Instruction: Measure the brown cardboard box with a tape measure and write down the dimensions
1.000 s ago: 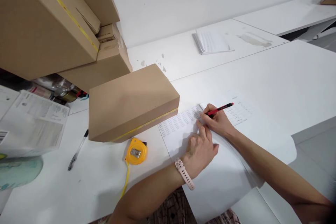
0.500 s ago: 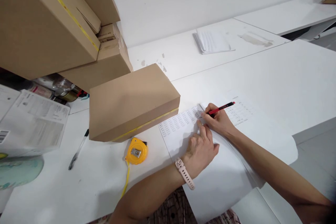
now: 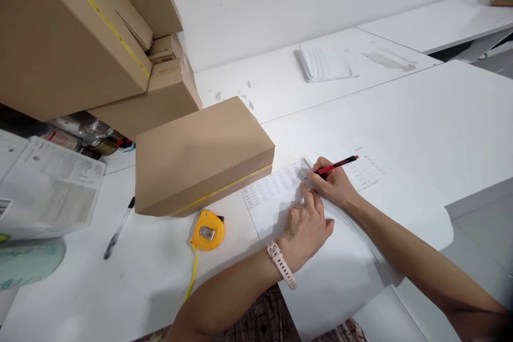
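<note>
My right hand is closed round a red and black pen, its tip touching the paper. Beneath it lies a sheet of paper with several columns of small handwriting near its top. My left hand rests on the same sheet, index finger stretched toward the pen tip and thumb apart, holding nothing. A pale pink watch strap circles the left wrist. A second sheet with a printed table lies under and beyond my right hand.
Left of the paper are a cardboard box and an orange tape measure with yellow tape pulled out. A black-capped pen lies farther left. Larger cartons are stacked at the back left, and a paper stack lies near the wall.
</note>
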### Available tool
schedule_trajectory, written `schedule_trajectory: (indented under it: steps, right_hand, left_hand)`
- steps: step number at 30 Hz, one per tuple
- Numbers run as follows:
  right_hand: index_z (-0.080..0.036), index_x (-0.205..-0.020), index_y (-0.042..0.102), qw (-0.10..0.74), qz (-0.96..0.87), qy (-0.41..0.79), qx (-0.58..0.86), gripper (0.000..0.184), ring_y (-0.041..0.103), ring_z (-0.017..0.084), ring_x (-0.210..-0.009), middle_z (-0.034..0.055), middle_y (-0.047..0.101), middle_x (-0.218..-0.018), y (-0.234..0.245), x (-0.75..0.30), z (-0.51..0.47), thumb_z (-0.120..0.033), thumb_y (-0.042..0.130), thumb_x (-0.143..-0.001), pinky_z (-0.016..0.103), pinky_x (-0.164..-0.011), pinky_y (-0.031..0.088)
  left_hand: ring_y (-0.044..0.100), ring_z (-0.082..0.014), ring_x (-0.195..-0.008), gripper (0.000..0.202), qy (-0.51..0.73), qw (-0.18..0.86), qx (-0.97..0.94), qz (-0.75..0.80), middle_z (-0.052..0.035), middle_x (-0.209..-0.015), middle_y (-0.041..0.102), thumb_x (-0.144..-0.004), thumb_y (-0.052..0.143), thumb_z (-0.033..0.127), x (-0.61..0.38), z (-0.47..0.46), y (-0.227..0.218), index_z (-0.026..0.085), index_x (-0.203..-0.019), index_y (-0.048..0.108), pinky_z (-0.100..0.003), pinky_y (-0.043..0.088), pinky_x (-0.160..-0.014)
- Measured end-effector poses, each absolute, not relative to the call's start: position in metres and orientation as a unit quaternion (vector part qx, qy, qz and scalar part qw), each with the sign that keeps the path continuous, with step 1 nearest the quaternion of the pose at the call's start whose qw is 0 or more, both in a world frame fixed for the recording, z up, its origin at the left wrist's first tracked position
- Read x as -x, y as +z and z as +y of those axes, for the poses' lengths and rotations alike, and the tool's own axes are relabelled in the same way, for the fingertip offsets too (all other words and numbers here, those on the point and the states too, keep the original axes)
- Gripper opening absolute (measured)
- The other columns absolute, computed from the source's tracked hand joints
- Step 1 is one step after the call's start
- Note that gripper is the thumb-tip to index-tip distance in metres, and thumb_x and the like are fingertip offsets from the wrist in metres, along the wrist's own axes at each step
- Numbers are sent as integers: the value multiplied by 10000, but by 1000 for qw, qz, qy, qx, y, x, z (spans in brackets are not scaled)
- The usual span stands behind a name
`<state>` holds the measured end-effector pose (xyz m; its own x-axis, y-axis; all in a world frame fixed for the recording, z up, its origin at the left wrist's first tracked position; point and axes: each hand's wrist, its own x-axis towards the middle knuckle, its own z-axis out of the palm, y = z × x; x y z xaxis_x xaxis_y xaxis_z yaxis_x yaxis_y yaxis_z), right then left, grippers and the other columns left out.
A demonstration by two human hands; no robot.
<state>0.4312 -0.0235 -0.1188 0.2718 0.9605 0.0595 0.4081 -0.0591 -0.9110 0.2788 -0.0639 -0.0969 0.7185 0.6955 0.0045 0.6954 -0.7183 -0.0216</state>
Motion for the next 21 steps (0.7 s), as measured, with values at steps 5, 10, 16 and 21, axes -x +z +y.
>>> schedule_trajectory:
  steps: [5,10,16,21]
  right_hand:
    - [-227,-708,483,453,-516,299,663,249,373,119,-561,-42,427,-587,-117,-430,-23,-351,652,-842,282,-514,306]
    - [-226,-707,486,448,-517,300,665,243,374,120,-562,-38,432,-587,-118,-431,-24,-347,656,-831,280,-507,301]
    - [-231,-702,481,464,-512,294,660,263,373,124,-558,-41,425,-592,-120,-432,-23,-359,662,-843,282,-512,308]
    - [-246,-902,585,498,-514,211,666,177,495,155,-619,9,593,-756,-117,-432,-25,-421,588,-926,302,-570,406]
  left_hand:
    - [689,-185,-726,733,4,10,928,-374,-291,-1479,483,-977,490,552,-279,-62,-96,14,-1472,448,-286,579,-614]
    - [691,-181,-733,731,9,4,927,-374,-295,-1484,475,-983,476,551,-279,-62,-95,17,-1480,438,-281,578,-617]
    - [701,-190,-743,734,0,7,928,-372,-311,-1501,447,-981,482,547,-278,-63,-99,5,-1475,441,-282,574,-617]
    - [711,-210,-761,739,10,0,929,-369,-323,-1528,400,-980,488,546,-280,-61,-98,-1,-1474,432,-295,567,-600]
